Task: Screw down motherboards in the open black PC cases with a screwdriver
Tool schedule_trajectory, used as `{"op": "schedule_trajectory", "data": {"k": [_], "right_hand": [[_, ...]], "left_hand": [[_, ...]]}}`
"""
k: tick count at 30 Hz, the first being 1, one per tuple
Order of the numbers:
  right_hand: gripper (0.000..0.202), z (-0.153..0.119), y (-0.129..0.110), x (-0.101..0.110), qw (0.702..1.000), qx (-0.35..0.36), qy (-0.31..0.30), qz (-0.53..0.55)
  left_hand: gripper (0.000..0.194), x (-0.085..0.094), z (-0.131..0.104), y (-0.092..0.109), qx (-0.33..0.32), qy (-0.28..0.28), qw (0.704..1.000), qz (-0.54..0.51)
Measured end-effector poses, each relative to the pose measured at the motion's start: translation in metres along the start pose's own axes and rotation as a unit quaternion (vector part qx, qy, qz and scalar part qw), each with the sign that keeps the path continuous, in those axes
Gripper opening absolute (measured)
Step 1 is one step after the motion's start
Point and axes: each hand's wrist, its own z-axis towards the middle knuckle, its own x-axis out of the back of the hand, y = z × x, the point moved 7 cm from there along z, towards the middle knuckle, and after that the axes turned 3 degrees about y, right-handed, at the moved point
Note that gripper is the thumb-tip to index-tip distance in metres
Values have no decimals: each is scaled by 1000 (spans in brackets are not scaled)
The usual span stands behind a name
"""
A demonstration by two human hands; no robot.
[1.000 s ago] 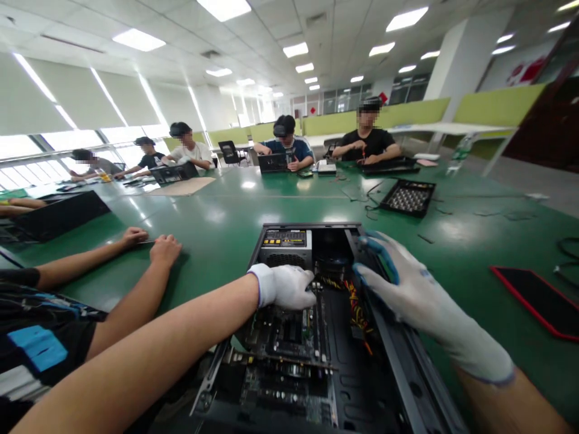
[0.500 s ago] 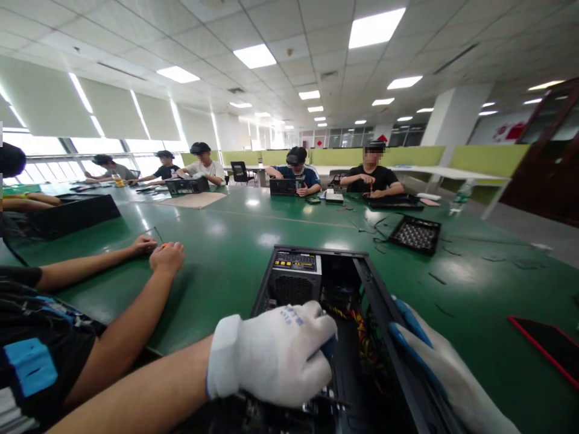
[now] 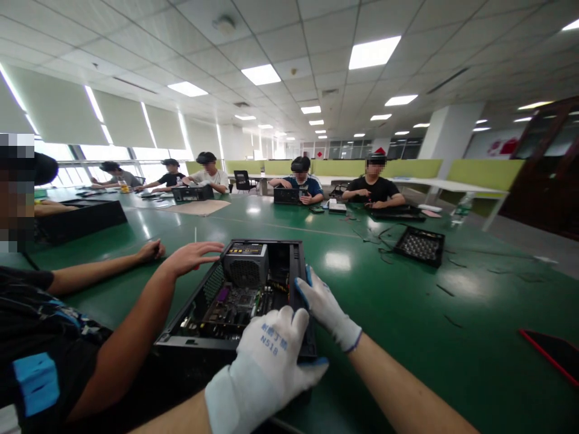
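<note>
An open black computer case lies on the green table in front of me, its inside facing up. A power supply sits at its far end, with a circuit board nearer to me. My left hand, in a white glove, grips the case's near right corner with the thumb stretched out over the side. On the right edge, further away, my gloved right hand holds the side rail, blue palm side against it. A co-worker's bare hand reaches to the far left corner of the case.
Beside me on the left sits a person in a dark shirt. Several people work across the green table. A black tray-like part and loose cables lie at the right back, and a red-edged black item at the right edge.
The case has shifted left and turned. My left hand has come out of its inside to the near right corner. The co-worker's hand has moved over to the case.
</note>
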Motion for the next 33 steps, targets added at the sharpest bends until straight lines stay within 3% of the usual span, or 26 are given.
{"op": "schedule_trajectory", "data": {"k": [5, 9, 13, 16, 20, 22, 24, 27, 30, 33], "right_hand": [[54, -11, 24, -15, 999, 17, -39, -8], [63, -52, 54, -6, 996, 45, -75, -5], [63, -94, 83, 14, 995, -10, -95, 7], [70, -117, 104, 30, 989, -113, -87, 40], [81, -133, 121, 46, 964, -249, -58, 74], [87, -134, 120, 47, 954, -283, -50, 89], [92, -132, 115, 46, 947, -298, -43, 108], [95, -127, 107, 43, 946, -299, -34, 118], [90, -127, 105, 41, 949, -296, -32, 105], [82, -130, 103, 41, 956, -275, -33, 97]], "left_hand": [[40, 4, 2, -11, 10, 57, 998, -40], [39, 10, -3, -18, 6, 74, 995, -67], [39, 21, -4, -37, 15, 103, 993, -50], [36, 32, 9, -70, 43, 149, 988, -6], [47, 36, 40, -141, 145, 176, 968, 103], [50, 29, 50, -173, 188, 159, 958, 150], [50, 15, 53, -191, 216, 155, 952, 152], [42, -24, 45, -180, 191, 136, 967, 95], [34, -77, 33, -137, 137, 74, 988, 1], [31, -114, 24, -92, 97, 37, 992, -76]]}}
